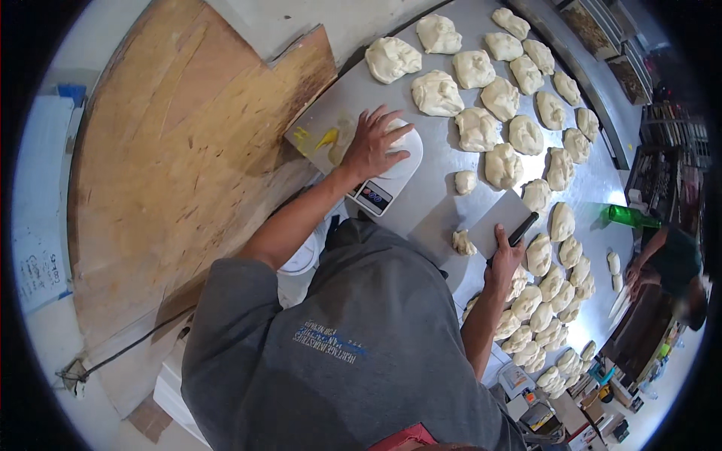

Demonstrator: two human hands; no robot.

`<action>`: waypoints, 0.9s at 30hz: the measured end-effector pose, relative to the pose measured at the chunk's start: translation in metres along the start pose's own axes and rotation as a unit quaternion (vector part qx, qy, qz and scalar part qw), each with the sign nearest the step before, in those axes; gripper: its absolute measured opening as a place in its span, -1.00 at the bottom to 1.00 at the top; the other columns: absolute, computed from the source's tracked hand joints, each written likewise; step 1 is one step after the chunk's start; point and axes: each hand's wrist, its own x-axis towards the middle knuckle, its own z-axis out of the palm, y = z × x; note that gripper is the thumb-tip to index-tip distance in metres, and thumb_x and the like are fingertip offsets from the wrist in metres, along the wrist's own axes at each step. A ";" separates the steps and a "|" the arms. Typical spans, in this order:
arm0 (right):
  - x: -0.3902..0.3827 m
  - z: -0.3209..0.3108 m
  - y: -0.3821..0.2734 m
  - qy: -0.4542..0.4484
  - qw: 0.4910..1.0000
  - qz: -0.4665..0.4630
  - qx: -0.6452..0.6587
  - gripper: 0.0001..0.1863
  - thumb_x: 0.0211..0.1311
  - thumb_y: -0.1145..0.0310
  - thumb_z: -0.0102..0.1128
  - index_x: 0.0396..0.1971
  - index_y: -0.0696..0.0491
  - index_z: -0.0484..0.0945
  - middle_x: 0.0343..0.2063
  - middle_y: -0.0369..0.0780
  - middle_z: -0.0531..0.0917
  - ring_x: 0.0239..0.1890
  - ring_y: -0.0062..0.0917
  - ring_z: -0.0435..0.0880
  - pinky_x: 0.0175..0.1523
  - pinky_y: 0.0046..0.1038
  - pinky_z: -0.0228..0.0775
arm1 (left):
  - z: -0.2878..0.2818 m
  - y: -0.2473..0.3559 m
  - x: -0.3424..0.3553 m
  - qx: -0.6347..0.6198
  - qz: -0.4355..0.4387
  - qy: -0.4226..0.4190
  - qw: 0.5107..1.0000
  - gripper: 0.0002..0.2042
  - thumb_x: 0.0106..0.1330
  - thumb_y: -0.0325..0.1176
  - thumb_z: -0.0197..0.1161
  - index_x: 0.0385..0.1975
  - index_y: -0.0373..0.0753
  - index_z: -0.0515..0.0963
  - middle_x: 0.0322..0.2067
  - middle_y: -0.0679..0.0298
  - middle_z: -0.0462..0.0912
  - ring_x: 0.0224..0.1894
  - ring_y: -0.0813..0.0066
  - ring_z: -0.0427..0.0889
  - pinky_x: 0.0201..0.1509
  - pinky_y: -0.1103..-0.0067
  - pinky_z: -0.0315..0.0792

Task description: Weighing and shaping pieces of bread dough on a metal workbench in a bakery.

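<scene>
My left hand (374, 144) lies with its fingers spread over the round pan of a white kitchen scale (411, 167). Beneath the fingers a bit of pale dough partly shows; the hand covers the rest. My right hand (504, 254) grips a bench scraper (490, 213) by its black handle, its flat metal blade over the table. Two small dough pieces lie close to the blade, a rounded one (465, 182) above it and a rougher one (463, 242) below. Larger dough lumps (502, 166) spread in rows beyond the scale.
The metal table (429, 197) carries more dough lumps crowded at the lower right (541, 317). A green bottle (630, 216) lies at the far side, near another person (671, 252) whose hands are at the table edge. Left stands a large wooden board (165, 173).
</scene>
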 end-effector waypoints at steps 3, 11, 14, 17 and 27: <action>0.004 0.006 0.000 -0.006 1.000 -0.004 -0.001 -0.47 0.35 0.37 0.44 0.24 0.26 0.52 0.00 0.00 0.72 -0.11 -0.36 0.71 0.03 -0.42 0.59 | -0.009 -0.022 0.002 -0.131 -0.086 -0.021 0.987 -0.53 0.34 -0.19 0.44 0.25 -0.11 0.66 0.25 0.18 0.63 0.24 0.12 0.61 0.38 0.24 0.39; 0.002 -0.001 0.006 0.006 1.000 -0.004 0.003 -0.46 0.35 0.36 0.44 0.24 0.26 0.52 0.00 0.00 0.72 -0.12 -0.36 0.72 0.04 -0.41 0.59 | -0.011 -0.023 -0.009 -0.195 -0.066 -0.077 0.976 -0.56 0.40 -0.33 0.40 0.28 -0.20 0.64 0.20 0.14 0.68 0.18 0.14 0.66 0.28 0.39 0.52; -0.001 -0.007 0.010 0.009 1.000 0.002 0.000 -0.48 0.35 0.36 0.44 0.23 0.26 0.52 -0.02 -0.01 0.73 -0.14 -0.37 0.71 0.03 -0.42 0.58 | -0.004 -0.027 -0.014 -0.216 -0.074 -0.079 0.970 -0.60 0.43 -0.42 0.34 0.26 -0.25 0.63 0.16 0.12 0.70 0.15 0.14 0.68 0.30 0.37 0.52; -0.005 -0.014 0.009 0.027 1.000 0.004 0.001 -0.49 0.35 0.37 0.44 0.21 0.26 0.53 -0.03 -0.01 0.73 -0.15 -0.38 0.71 0.02 -0.42 0.57 | -0.003 -0.023 -0.009 -0.234 -0.103 -0.068 0.964 -0.61 0.44 -0.46 0.31 0.26 -0.27 0.63 0.15 0.11 0.71 0.14 0.13 0.69 0.30 0.36 0.52; -0.015 -0.042 0.017 0.093 0.995 0.004 -0.017 -0.53 0.37 0.35 0.43 0.16 0.25 0.54 -0.09 -0.06 0.73 -0.20 -0.43 0.70 -0.04 -0.44 0.58 | 0.035 0.075 -0.024 -0.296 -0.010 -0.161 0.941 -0.54 0.40 -0.46 0.20 0.31 -0.30 0.55 0.23 0.02 0.54 0.23 0.09 0.53 0.36 0.35 0.40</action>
